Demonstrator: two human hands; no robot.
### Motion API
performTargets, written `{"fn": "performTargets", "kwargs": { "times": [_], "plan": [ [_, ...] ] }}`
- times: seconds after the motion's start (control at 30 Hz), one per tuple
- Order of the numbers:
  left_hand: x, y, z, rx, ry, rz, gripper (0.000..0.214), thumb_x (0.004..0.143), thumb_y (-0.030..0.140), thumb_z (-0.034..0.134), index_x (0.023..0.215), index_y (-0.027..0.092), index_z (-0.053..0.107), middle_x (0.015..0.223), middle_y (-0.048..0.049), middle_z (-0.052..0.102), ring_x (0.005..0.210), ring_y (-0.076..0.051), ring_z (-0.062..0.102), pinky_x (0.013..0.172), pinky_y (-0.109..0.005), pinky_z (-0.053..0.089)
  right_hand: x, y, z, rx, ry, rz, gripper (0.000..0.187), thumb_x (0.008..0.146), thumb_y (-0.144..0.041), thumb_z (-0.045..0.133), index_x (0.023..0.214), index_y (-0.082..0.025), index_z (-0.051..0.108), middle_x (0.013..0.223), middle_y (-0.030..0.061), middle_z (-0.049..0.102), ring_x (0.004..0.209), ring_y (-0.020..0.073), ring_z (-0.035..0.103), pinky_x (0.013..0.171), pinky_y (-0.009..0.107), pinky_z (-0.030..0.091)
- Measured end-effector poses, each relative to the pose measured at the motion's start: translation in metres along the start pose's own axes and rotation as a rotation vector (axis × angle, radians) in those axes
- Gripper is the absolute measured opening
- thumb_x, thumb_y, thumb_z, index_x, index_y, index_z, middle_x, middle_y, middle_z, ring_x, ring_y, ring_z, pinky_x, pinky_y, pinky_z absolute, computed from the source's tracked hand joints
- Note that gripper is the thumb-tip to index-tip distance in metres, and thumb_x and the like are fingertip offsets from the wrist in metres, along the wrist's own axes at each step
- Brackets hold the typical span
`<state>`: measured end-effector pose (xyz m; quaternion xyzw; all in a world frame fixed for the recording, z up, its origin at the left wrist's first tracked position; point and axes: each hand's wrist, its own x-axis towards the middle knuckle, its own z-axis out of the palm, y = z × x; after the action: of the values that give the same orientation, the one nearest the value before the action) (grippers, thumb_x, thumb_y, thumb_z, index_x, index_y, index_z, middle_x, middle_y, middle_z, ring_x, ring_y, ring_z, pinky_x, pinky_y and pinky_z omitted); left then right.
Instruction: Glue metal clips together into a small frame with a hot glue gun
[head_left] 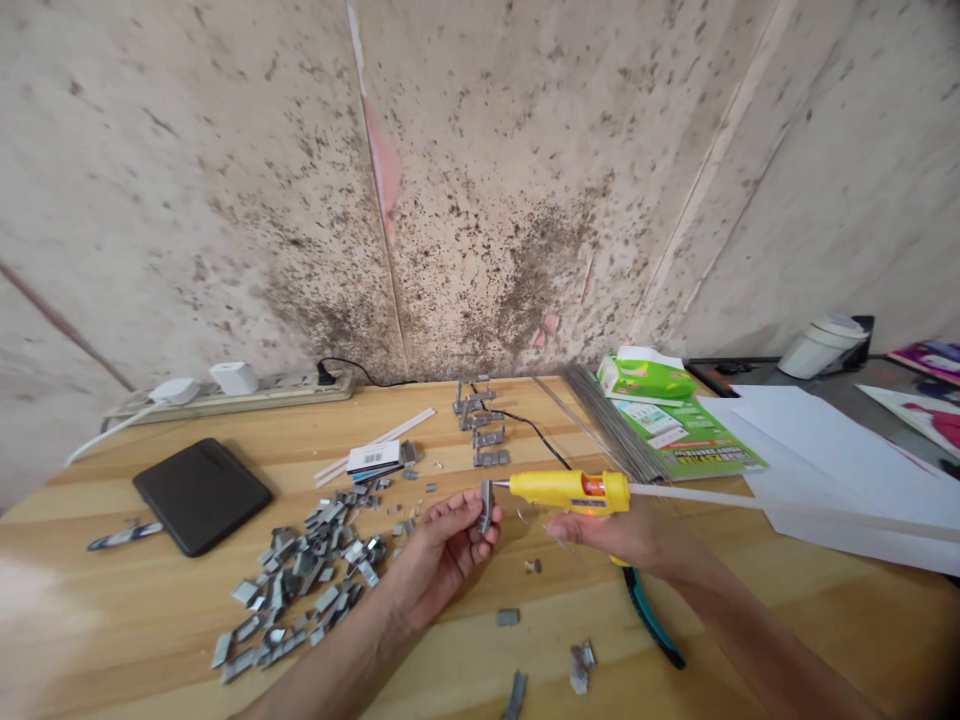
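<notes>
My left hand [452,545] pinches a small grey metal piece [486,507] upright between thumb and fingers. Gripped in my right hand [611,535] is a yellow hot glue gun [551,488], its nozzle pointing left and meeting or nearly meeting the top of that piece. A long whitish glue stick [697,495] sticks out of the gun's back end. Thin strands hang near my right fingers. Left of my left hand lies a loose heap of small grey metal pieces [300,570]. Behind my hands stands a row of joined grey pieces [484,437].
Pliers with teal handles [651,620] lie below my right wrist. A black tablet [202,495] rests at left, a power strip [300,388] along the wall. Grey rods [611,425], a green tissue pack [646,378] and white paper [825,470] occupy the right side.
</notes>
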<state>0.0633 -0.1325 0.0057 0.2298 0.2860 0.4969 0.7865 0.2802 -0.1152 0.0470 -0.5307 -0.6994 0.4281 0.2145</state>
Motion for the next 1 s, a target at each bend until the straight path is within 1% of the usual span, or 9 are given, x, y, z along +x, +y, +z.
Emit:
{"fn": "performTargets", "kwargs": {
  "times": [0.1, 0.2, 0.3, 0.4, 0.5, 0.57, 0.77, 0.9, 1.0],
  "plan": [
    [0.0, 0.0004, 0.0005, 0.007, -0.003, -0.003, 0.007, 0.076, 0.015, 0.065, 0.078, 0.008, 0.063, 0.074, -0.0055, 0.064, 0.056, -0.007, 0.058, 0.049, -0.014, 0.05, 0.0006, -0.0006, -0.0005, 0.04, -0.051, 0.031, 0.045, 0.067, -0.054, 0.065, 0.097, -0.021, 0.068, 0.091, 0.0027, 0.07, 0.084, 0.0206, 0.062, 0.078, 0.031, 0.049],
    [0.0003, 0.0007, 0.0005, 0.003, -0.005, -0.007, 0.007, 0.076, 0.015, 0.065, 0.078, 0.009, 0.063, 0.074, -0.0055, 0.064, 0.056, -0.008, 0.059, 0.049, -0.014, 0.05, -0.0004, -0.0041, -0.0024, 0.05, -0.041, 0.0, 0.046, 0.068, -0.052, 0.065, 0.102, -0.021, 0.067, 0.098, 0.003, 0.069, 0.091, 0.0222, 0.062, 0.086, 0.034, 0.047],
    [0.0007, 0.0007, 0.0005, -0.005, -0.002, -0.012, 0.007, 0.076, 0.014, 0.065, 0.079, 0.009, 0.063, 0.074, -0.0058, 0.065, 0.056, -0.008, 0.059, 0.049, -0.014, 0.05, -0.0019, -0.0069, -0.0036, 0.055, -0.04, -0.028, 0.043, 0.07, -0.051, 0.064, 0.103, -0.023, 0.067, 0.102, 0.0027, 0.069, 0.097, 0.0236, 0.06, 0.089, 0.036, 0.046],
    [0.0015, 0.0006, 0.0003, -0.013, 0.003, -0.013, 0.006, 0.076, 0.013, 0.065, 0.079, 0.009, 0.063, 0.073, -0.0061, 0.065, 0.056, -0.008, 0.059, 0.048, -0.015, 0.05, -0.0018, -0.006, -0.0029, 0.071, -0.058, -0.043, 0.046, 0.07, -0.052, 0.063, 0.105, -0.023, 0.066, 0.102, 0.0026, 0.069, 0.099, 0.0236, 0.06, 0.087, 0.034, 0.047],
    [0.002, 0.0005, -0.0005, -0.018, -0.003, -0.014, 0.005, 0.076, 0.013, 0.064, 0.078, 0.009, 0.063, 0.073, -0.0061, 0.065, 0.056, -0.008, 0.059, 0.048, -0.015, 0.05, -0.0004, -0.0032, -0.0015, 0.066, -0.085, -0.009, 0.047, 0.069, -0.054, 0.063, 0.102, -0.022, 0.066, 0.097, 0.0026, 0.07, 0.092, 0.0227, 0.062, 0.084, 0.033, 0.048],
    [0.0017, 0.0003, -0.0011, -0.016, -0.006, -0.015, 0.005, 0.076, 0.013, 0.064, 0.078, 0.009, 0.063, 0.074, -0.0062, 0.065, 0.056, -0.008, 0.059, 0.049, -0.015, 0.05, 0.0001, -0.0026, -0.0012, 0.057, -0.076, 0.01, 0.046, 0.069, -0.054, 0.064, 0.1, -0.021, 0.067, 0.096, 0.0028, 0.07, 0.09, 0.0224, 0.062, 0.083, 0.033, 0.049],
    [0.0005, 0.0005, -0.0004, -0.008, 0.004, -0.023, 0.006, 0.076, 0.014, 0.065, 0.078, 0.008, 0.063, 0.074, -0.006, 0.065, 0.056, -0.008, 0.059, 0.049, -0.015, 0.05, -0.0021, -0.008, -0.0025, 0.082, -0.052, -0.048, 0.041, 0.07, -0.049, 0.064, 0.102, -0.023, 0.067, 0.098, 0.0018, 0.069, 0.092, 0.0219, 0.062, 0.083, 0.032, 0.049],
    [0.0008, 0.0004, 0.0001, -0.01, 0.006, -0.019, 0.005, 0.076, 0.013, 0.065, 0.077, 0.009, 0.062, 0.073, -0.0059, 0.065, 0.056, -0.008, 0.059, 0.049, -0.015, 0.05, -0.0024, -0.0081, -0.0019, 0.045, -0.047, 0.004, 0.042, 0.068, -0.052, 0.065, 0.097, -0.022, 0.068, 0.095, 0.0022, 0.07, 0.09, 0.0226, 0.062, 0.08, 0.031, 0.049],
    [0.0009, 0.0006, 0.0004, -0.015, 0.008, -0.014, 0.005, 0.076, 0.013, 0.065, 0.077, 0.009, 0.062, 0.073, -0.0063, 0.066, 0.056, -0.008, 0.059, 0.049, -0.015, 0.05, -0.0015, -0.0074, -0.002, 0.054, -0.042, 0.002, 0.04, 0.069, -0.051, 0.064, 0.096, -0.022, 0.067, 0.095, 0.0021, 0.07, 0.09, 0.0224, 0.062, 0.081, 0.031, 0.049]
  ]
}}
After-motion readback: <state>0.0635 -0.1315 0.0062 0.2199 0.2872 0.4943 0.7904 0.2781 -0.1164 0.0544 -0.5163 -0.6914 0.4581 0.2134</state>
